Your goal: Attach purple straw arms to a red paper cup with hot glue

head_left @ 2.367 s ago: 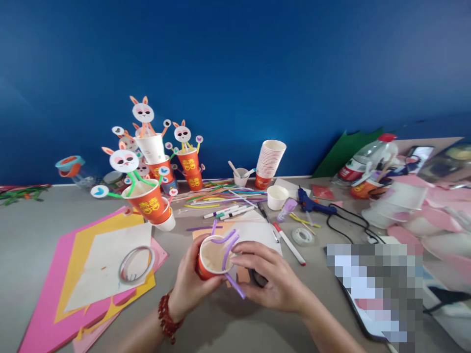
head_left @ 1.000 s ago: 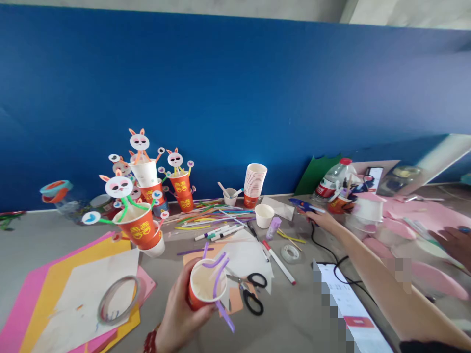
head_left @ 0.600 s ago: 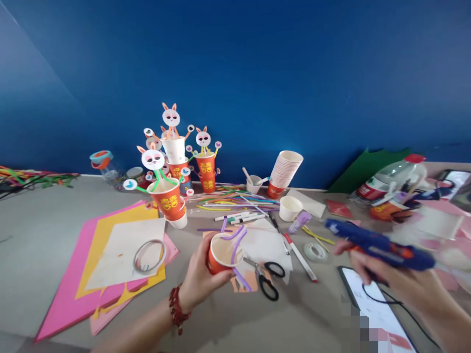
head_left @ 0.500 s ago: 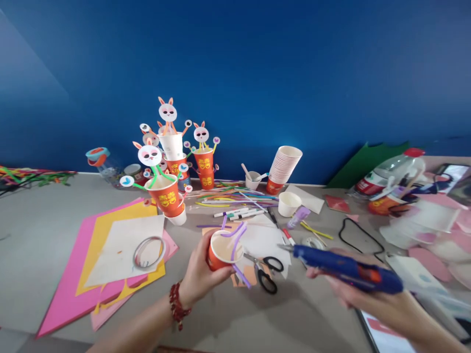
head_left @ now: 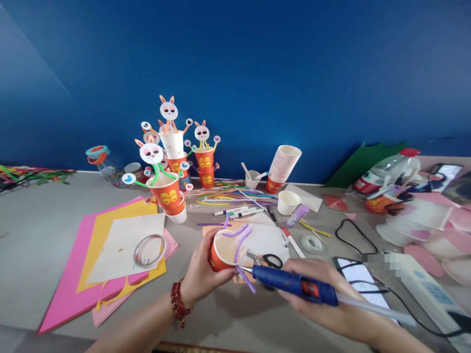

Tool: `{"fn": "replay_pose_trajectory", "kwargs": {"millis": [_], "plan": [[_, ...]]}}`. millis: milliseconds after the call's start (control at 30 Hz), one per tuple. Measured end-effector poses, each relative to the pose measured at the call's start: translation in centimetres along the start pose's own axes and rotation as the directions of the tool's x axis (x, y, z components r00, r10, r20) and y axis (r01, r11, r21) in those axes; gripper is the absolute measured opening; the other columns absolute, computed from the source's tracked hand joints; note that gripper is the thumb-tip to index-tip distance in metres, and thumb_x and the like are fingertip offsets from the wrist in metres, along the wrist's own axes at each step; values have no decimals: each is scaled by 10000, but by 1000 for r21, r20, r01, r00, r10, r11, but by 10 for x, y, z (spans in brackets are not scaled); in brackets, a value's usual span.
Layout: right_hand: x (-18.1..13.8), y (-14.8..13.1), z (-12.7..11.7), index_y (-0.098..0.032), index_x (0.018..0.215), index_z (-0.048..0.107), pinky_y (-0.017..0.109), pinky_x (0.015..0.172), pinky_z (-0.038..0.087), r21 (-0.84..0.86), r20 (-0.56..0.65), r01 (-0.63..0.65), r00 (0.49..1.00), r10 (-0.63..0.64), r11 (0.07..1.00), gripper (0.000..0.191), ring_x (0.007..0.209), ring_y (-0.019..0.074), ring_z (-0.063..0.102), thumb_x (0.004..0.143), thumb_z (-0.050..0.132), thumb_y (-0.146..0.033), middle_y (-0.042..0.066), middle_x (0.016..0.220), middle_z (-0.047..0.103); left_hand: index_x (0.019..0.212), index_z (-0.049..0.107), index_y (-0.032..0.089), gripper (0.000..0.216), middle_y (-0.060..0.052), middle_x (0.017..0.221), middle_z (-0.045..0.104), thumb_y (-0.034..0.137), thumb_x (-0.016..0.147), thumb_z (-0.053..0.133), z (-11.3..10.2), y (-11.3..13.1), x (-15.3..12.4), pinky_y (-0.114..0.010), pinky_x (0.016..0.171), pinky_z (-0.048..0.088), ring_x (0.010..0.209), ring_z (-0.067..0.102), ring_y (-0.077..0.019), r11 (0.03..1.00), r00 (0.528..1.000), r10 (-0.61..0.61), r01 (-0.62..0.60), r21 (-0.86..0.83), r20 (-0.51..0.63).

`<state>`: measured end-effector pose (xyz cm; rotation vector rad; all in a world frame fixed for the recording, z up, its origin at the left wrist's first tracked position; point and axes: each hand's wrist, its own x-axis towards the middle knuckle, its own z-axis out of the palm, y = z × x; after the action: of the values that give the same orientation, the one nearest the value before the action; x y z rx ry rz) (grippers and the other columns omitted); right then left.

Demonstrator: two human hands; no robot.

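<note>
My left hand is wrapped round a red paper cup, tilted so its white inside faces me. Purple pipe cleaners stick out over the rim, and one points down at the lower right. My right hand grips a blue hot glue gun with a clear glue stick coming out of its back. The metal nozzle is at the cup's right edge, beside the lower pipe cleaner; whether it touches cannot be made out. Black-handled scissors lie behind the gun, partly hidden.
Finished rabbit-faced cups stand at the back left. Coloured sheets and a roll of tape lie left. Behind are markers, pipe cleaners and stacked cups. A power strip, phone and cables lie right.
My right hand has brought the glue gun left, its nozzle now at the cup's right edge. The phone and tape beneath show more. My left hand still holds the cup, nearly unmoved.
</note>
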<state>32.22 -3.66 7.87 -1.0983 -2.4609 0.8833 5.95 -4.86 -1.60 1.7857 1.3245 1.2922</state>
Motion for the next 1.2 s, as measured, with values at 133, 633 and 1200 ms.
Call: {"fn": "replay_pose_trajectory", "kwargs": {"millis": [133, 633, 1200], "plan": [[-1, 5, 1, -218, 703, 477, 226, 545, 381, -1, 33, -5, 999, 5, 1000, 151, 558, 116, 517, 806, 585, -192, -40, 652, 565, 1309, 419, 252, 747, -93, 1281, 605, 376, 687, 813, 0, -1, 0, -392, 977, 484, 1154, 607, -271, 1000, 1000, 3, -3, 7, 8], [2, 7, 3, -215, 745, 475, 230, 563, 370, -18, 60, 27, 998, -26, 999, 117, 602, 136, 543, 832, 543, -252, -20, 683, 571, 1299, 428, 236, 758, -119, 1307, 595, 358, 664, 824, 0, 2, 1, -429, 990, 486, 1173, 599, -294, 1000, 1000, -11, 11, 0, 15], [2, 7, 3, -211, 743, 477, 242, 554, 360, -39, 44, 70, 997, -68, 997, 157, 590, 147, 529, 849, 546, -303, -5, 676, 574, 1307, 416, 242, 745, -104, 1296, 605, 363, 687, 810, 0, 0, 0, -399, 979, 493, 1158, 611, -273, 999, 1000, -2, 2, 36, 1]]}}
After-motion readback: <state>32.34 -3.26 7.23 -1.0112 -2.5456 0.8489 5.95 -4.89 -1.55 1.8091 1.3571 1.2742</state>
